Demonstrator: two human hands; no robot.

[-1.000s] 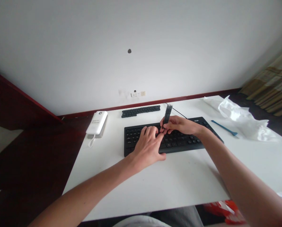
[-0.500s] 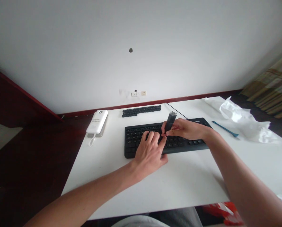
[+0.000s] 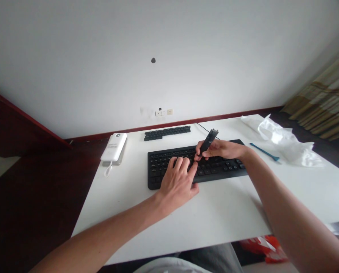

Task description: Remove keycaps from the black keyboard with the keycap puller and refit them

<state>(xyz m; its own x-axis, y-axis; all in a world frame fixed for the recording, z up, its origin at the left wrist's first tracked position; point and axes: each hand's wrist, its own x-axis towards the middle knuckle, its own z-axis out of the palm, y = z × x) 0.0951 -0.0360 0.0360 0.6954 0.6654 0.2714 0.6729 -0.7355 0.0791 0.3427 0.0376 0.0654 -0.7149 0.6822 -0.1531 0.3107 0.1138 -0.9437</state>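
A black keyboard point(image 3: 212, 174) lies on the white table under both hands. My right hand point(image 3: 219, 149) is closed around a thick black stick-shaped tool point(image 3: 207, 143), its pronged end tilted up to the right. The tool's lower end is hidden by my fingers, close to the keys. Next to it, my left hand point(image 3: 178, 178) rests on the keyboard with its fingers bent and apart and the thumb at the front edge; it holds nothing.
Behind the keyboard lies a block of loose black keycaps point(image 3: 168, 132). On the left is a white power bank point(image 3: 114, 147) with a short strap. To the right are a blue pry tool point(image 3: 264, 151) and a crumpled white plastic bag point(image 3: 289, 144).
The tool in my right hand has gone from nearly upright to leaning further right. My left hand keeps its place on the keyboard. The whole view has shifted slightly.
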